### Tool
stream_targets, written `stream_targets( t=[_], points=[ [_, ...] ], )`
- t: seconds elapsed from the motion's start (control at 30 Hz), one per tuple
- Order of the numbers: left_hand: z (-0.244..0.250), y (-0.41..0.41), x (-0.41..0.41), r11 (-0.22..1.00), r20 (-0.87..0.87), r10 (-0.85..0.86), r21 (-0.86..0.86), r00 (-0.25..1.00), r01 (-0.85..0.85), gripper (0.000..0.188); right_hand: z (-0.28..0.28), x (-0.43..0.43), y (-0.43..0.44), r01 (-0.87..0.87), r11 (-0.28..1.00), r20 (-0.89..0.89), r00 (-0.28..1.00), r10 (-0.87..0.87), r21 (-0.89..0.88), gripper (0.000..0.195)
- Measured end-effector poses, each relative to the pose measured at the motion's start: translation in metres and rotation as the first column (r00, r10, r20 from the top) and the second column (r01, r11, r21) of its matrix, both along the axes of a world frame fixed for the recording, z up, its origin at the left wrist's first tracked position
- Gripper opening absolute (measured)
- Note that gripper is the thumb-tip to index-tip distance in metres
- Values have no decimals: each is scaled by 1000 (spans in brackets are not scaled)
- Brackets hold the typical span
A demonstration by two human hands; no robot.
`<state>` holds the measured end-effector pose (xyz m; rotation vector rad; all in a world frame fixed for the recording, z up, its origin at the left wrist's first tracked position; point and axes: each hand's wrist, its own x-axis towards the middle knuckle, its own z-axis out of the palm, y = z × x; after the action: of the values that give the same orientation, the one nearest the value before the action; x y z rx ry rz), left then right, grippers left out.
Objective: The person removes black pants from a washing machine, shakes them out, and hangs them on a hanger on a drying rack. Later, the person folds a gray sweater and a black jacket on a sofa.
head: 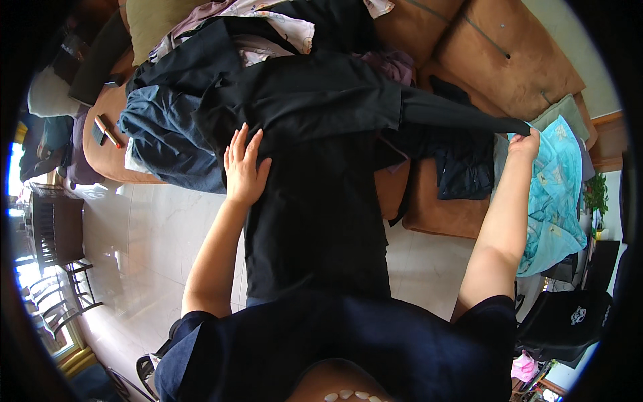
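Observation:
A black garment [321,100] lies spread over the pile on the sofa and hangs down in front of me. My left hand [246,166] rests on its left part, palm down with the fingers apart. Out at the right, my right hand [525,144] grips the end of a long dark sleeve [452,108], which is drawn out from the garment. Beside my left hand lies bunched dark blue cloth [171,135]. Just beyond my right hand is a turquoise patterned cloth [552,201].
The brown sofa [447,216] holds more clothes, among them a pale printed garment [296,32] and a folded dark garment [464,166]. An olive cushion [155,25] stands at the back left. A marker-like object [107,131] lies on the left seat. A black chair [562,324] is at lower right.

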<state>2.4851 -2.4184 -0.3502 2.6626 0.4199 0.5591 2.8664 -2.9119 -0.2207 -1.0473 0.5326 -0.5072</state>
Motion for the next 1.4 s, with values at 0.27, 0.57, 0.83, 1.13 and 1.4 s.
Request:
stream_targets(
  t=[0.27, 0.57, 0.83, 1.13, 1.4],
  points=[
    [-4, -14, -90, 980, 115, 80, -190, 990, -57, 57, 23, -55, 92, -15, 1000, 53, 998, 15, 7, 19],
    [-12, -14, -105, 885, 188, 213, -454, 959, -108, 51, 53, -287, 348, -968, 169, 302, 108, 947, -183, 39],
    [-42, 23, -74, 441, 179, 491, -895, 853, -66, 36, -114, -256, 296, -779, 248, -215, 437, 873, -576, 19],
    [-5, 54, -23, 970, 355, 202, -199, 913, -137, 20, -113, -184, 281, -38, 18, -14, 690, 724, -999, 38],
    [-13, 46, -11, 997, -2, 16, 81, 1000, -16, 30, -143, -171, 215, 25, -172, -65, 866, 495, -985, 18]
  ],
)
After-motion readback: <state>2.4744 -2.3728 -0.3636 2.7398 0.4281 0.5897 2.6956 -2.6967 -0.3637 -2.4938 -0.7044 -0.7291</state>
